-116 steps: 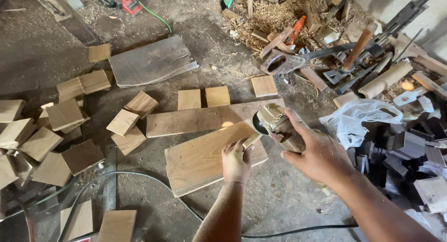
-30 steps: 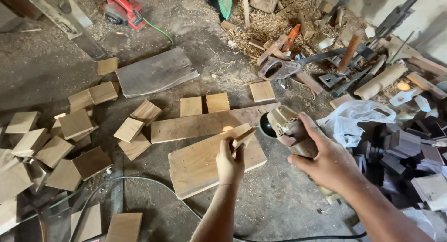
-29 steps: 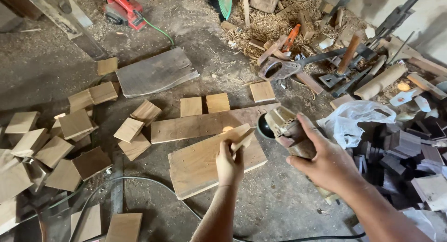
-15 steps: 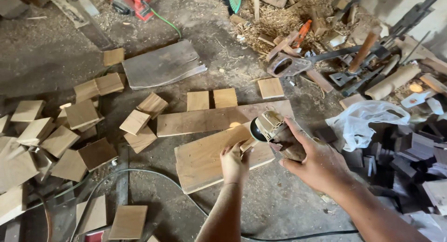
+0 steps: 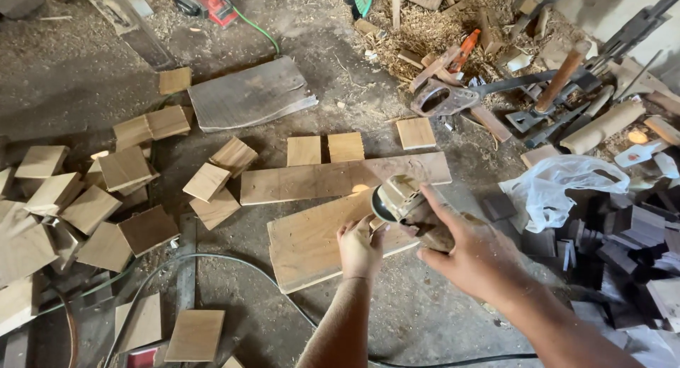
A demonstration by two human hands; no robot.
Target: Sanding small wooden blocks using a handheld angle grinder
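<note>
Nearest: grey cable (image 5: 212, 258), looping over the concrete floor (image 5: 85, 77), which is grey and dusted with sawdust; loose square wood offcut (image 5: 195, 335) beside it.

Left hand (image 5: 360, 247): fingers curled shut, pressing a small wood piece, largely hidden by the fingers, onto the wide plank (image 5: 312, 244) lying flat on the floor.

Right hand (image 5: 476, 251): closed around the body of a dusty angle grinder (image 5: 405, 201), whose disc end sits just above the left hand at the plank's far edge.

Beyond: long narrow board (image 5: 333, 179) lying parallel to the plank and touching it; three square blocks in a row behind it, the rightmost (image 5: 416, 133) set apart.

Left: scattered heap of square wood tiles (image 5: 85, 198), some overlapping.

Right: white plastic bag (image 5: 559, 187) next to a pile of dark wood blocks (image 5: 630, 233).

Farther: weathered grey slab (image 5: 251, 93); handsaw (image 5: 453, 97) amid shavings; hammer with wooden handle (image 5: 559, 77).

Far edge: red power tool (image 5: 205, 0) with a green cord.
</note>
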